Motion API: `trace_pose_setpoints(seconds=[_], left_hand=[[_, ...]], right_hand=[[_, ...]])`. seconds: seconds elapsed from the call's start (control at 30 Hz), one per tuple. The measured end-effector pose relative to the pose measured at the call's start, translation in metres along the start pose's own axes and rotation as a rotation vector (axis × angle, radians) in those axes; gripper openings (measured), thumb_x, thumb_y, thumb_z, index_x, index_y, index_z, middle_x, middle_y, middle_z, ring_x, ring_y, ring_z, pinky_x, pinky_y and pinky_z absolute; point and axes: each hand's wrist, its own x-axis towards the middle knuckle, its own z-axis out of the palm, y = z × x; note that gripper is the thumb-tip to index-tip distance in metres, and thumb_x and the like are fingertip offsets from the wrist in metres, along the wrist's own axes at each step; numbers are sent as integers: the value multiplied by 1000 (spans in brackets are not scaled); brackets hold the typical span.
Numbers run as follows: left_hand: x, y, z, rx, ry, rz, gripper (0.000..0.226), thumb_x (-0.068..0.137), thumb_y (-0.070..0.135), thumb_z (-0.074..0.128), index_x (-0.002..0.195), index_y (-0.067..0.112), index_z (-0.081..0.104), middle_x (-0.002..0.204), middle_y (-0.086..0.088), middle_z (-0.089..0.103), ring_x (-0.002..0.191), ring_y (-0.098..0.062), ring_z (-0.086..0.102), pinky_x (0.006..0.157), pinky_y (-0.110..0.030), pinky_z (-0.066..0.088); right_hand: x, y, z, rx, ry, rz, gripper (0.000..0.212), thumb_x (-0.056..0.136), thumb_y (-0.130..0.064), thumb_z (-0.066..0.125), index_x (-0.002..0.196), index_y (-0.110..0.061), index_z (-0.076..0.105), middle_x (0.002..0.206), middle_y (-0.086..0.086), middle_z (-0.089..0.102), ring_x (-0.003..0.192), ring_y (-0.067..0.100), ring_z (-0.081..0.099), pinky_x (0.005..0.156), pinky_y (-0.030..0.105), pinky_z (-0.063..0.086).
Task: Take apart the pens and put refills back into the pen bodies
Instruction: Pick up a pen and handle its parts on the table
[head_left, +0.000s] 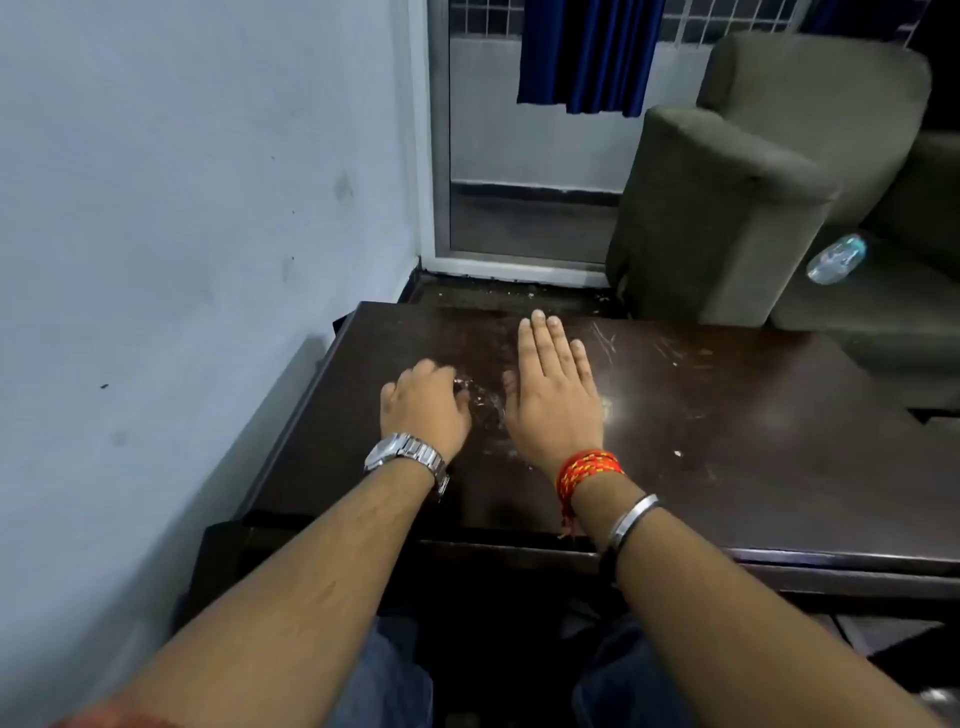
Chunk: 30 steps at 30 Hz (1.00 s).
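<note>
Both hands are out over a dark, scratched table (701, 415). No pen, refill or pen body shows anywhere on it, so progress can't be read off parts. My guess: either nothing has begun or everything is already cleared away, and I can't tell which.

Left hand (423, 402), w/ a metal watch (402, 454) on the wrist, has fingers curled down onto the tabletop. Something pale and glinting sits just right of its knuckles, too blurred to say whether it's a clear pen part or only scuffs and glare. Can't tell if the hand grips anything, as the fingertips are hidden under the hand.

Right hand (553, 387), w/ a red thread band (587, 470) at the wrist and a steel bangle (631, 519) nearer the camera, lies flat, palm down, fingers straight, close together and pointing far. It holds nothing.

Whereabouts of the pens: not in view. If any are here, they'd be under the left hand or off frame.

Elsewhere: a grey-green sofa (753, 208) at far right w/ a plastic bottle (836, 260) lying on its seat, a pale wall on the left, and a blue curtain at the far window.

Left to do, as I judge it: the whole job, unless it's already done.
</note>
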Motion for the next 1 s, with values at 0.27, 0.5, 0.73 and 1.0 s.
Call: trace_pose_setpoints(seconds=[0.27, 0.5, 0.73, 1.0], left_hand=[[18, -9, 59, -53, -133, -230, 20, 87, 28, 59, 87, 13, 71, 86, -9, 70, 80, -32, 66, 64, -33, 45], [28, -12, 65, -93, -133, -316, 17, 82, 27, 67, 81, 12, 59, 90, -14, 69, 80, -36, 67, 59, -31, 41], [16, 1, 51, -263, -111, -313, 24, 91, 29, 56, 86, 7, 66, 92, -18, 67, 82, -40, 63, 61, -33, 42], [4, 6, 33, -482, -60, -87, 27, 88, 24, 55, 63, 13, 56, 64, 1, 55, 66, -24, 51, 56, -24, 30]], right_hand=[[5, 9, 71, -66, -59, 24, 65, 99, -18, 33, 159, -9, 11, 168, 8, 8, 156, 20, 3, 120, 35, -10], [16, -4, 78, 38, -56, 12, 66, 98, -24, 35, 159, -9, 12, 169, 8, 8, 156, 20, 2, 123, 36, -7], [17, -11, 63, 419, 0, 143, 51, 99, -22, 51, 146, -5, 44, 153, 12, 46, 144, 25, 37, 118, 28, 22], [30, -6, 64, 1068, -33, 521, 27, 88, -28, 73, 84, -2, 70, 83, 21, 74, 78, 32, 69, 81, 54, 57]])
